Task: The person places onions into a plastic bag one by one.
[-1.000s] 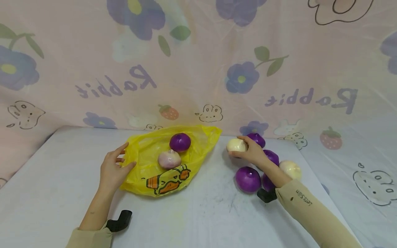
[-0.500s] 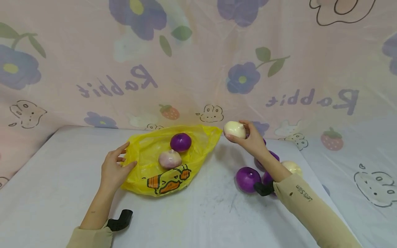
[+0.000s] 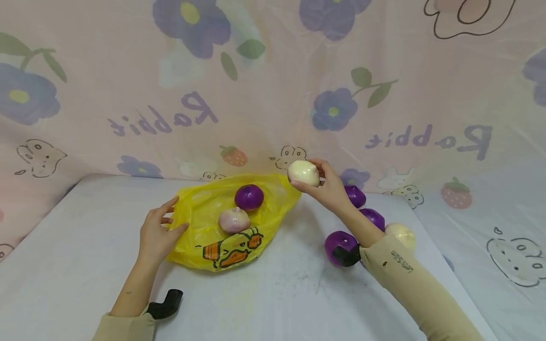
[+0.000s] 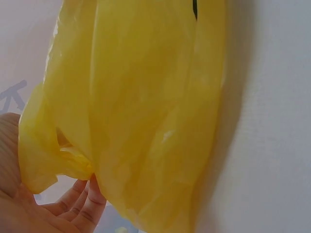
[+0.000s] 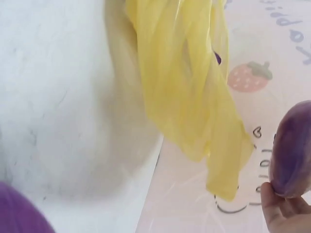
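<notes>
My right hand [image 3: 326, 192] grips an onion [image 3: 304, 173] above the table, beside the right end of a yellow plastic bag [image 3: 277, 208]. The onion looks cream on top in the head view; its purple side [image 5: 294, 150] shows in the right wrist view. My left hand [image 3: 158, 234] holds the bag's left edge, thumb and fingers apart. In the left wrist view the fingers [image 4: 90, 206] are right at the bag's edge, and the bag hides the thumb. On the bag lie a purple onion [image 3: 249, 197] and a pinkish onion [image 3: 234, 220], close together above a printed duck face.
Right of the bag, under and around my right forearm, lie several purple onions, one nearest [image 3: 334, 241], and a cream onion [image 3: 401, 234]. The white table [image 3: 273, 303] meets a patterned cloth [image 3: 264, 118] at the back. Each wrist carries a black mount.
My right hand has lifted the cream-topped onion off the table and carried it left to the bag's right end. The left hand and the bag have stayed nearly still.
</notes>
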{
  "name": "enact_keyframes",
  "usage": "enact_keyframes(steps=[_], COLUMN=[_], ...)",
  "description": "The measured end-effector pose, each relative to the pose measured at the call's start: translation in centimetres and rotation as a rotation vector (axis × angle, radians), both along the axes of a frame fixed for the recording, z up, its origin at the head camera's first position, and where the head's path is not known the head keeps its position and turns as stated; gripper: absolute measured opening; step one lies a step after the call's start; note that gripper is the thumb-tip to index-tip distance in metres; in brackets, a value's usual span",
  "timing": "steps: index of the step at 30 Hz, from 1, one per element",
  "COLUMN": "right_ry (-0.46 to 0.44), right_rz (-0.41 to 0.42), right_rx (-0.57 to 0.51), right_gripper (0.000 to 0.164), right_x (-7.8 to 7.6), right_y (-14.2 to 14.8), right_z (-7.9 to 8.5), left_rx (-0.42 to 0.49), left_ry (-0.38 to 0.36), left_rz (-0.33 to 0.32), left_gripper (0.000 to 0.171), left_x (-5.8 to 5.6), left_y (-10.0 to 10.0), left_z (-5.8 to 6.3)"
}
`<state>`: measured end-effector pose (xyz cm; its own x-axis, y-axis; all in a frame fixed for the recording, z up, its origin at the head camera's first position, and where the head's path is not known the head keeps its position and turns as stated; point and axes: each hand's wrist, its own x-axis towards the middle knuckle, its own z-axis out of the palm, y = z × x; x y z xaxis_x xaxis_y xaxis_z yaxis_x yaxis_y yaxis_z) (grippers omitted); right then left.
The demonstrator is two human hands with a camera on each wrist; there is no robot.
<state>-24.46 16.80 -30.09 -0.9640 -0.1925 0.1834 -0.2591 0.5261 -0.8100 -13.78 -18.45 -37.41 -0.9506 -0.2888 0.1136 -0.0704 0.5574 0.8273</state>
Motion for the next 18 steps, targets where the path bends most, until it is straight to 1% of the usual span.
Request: enact_keyframes(steps=[7,12,18], right_ry=[0.009,0.027,0.061], right_rz=[0.066,0.105,0.156], right_rx=[-0.018,-0.027,-0.002], right_gripper=[0.074,0.071,0.074], right_x=[0.4,0.7,0.8], right_y=[-2.0,-3.4,-4.9], right_z=[0.2,0.0,-0.4], left_rx=[-0.008,-0.001,0.010], left_ry=[0.004,-0.006,-0.004], left_rz=[0.006,0.006,0.005], left_gripper=[0.066,0.066,0.066], left_x=[-0.1,-0.1,-0.1], left_y=[0.1,0.1,0.1], left_z=[0.0,0.0,0.0])
